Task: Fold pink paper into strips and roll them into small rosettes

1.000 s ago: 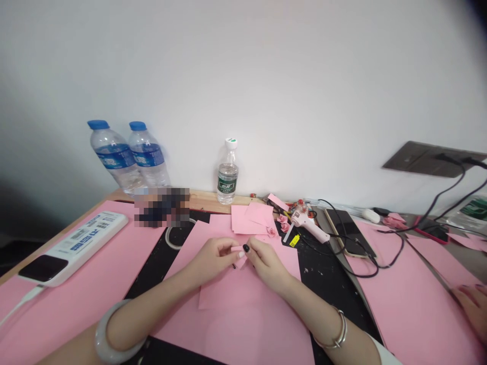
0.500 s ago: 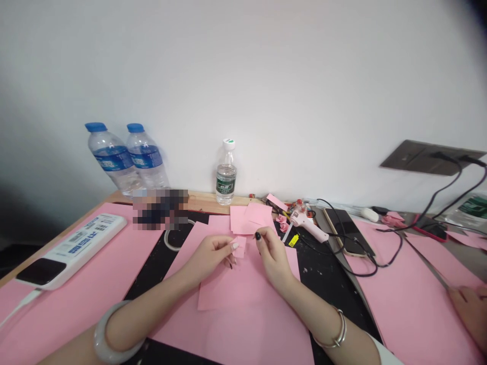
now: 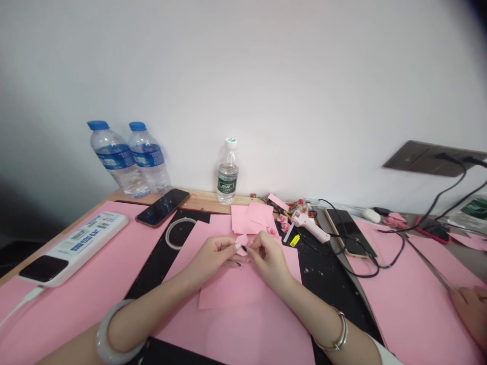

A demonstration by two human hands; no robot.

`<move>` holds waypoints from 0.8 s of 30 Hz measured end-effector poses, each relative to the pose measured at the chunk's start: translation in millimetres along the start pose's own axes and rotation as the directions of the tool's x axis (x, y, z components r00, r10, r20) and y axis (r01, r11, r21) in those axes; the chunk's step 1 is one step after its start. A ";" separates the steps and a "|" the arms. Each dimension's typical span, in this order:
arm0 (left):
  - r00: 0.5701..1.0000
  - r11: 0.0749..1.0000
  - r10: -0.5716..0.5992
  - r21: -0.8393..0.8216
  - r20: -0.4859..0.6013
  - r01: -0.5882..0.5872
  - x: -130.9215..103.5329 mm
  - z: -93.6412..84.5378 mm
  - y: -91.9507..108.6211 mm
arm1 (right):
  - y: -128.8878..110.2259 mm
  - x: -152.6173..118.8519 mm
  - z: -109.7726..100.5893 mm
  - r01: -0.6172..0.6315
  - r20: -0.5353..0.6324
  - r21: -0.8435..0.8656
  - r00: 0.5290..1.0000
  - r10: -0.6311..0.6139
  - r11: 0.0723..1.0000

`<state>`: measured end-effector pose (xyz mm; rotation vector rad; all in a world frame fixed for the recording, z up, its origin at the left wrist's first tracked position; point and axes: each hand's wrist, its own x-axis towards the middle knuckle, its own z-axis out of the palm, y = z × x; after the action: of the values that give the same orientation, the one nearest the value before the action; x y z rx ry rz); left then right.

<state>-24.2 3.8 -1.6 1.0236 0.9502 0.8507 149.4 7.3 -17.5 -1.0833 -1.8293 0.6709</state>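
While the left hand point(image 3: 215, 255) and the right hand point(image 3: 269, 261) both pinch the small paper point(image 3: 241, 240) above the pink sheet point(image 3: 228, 295), an uneven tug from either side could crease or tear it

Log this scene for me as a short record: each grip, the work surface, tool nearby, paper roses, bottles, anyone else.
Left grip: pinching a small pink paper piece
Right grip: fingertips at that piece's right edge; pinch unclear
Surface: large pink paper sheets over a black mat
Tool: pale pink plastic glue gun, lying beyond the right grip
Roses: small pink paper roses, left of the glue gun
Bottles: clear green-labelled plastic bottle by the wall; two clear blue-capped bottles farther left
Others: another person's hand at right edge
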 end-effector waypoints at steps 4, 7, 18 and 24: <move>1.000 0.999 -0.003 -0.042 0.001 0.003 -1.0 1.2 0.4 | 2.0 -1.1 -1.5 0.238 -0.005 -0.114 0.971 -0.240 0.964; 1.000 0.997 0.001 -0.081 0.007 0.000 -1.1 0.3 -1.9 | 4.8 -2.5 -1.1 0.334 0.017 -0.163 0.942 -0.336 0.928; 1.000 0.993 -0.018 -0.116 -0.007 0.017 -1.1 0.5 -1.7 | 8.2 -0.8 -4.0 0.343 0.091 -0.110 0.938 -0.335 0.933; 0.999 0.995 -0.014 -0.102 -0.032 0.011 -2.1 3.0 0.9 | 5.1 -0.7 -4.5 0.316 0.125 -0.062 0.944 -0.307 0.947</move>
<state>-22.3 1.2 0.3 0.9180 0.9305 0.8983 155.6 9.2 -19.7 -0.7926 -2.0846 0.4803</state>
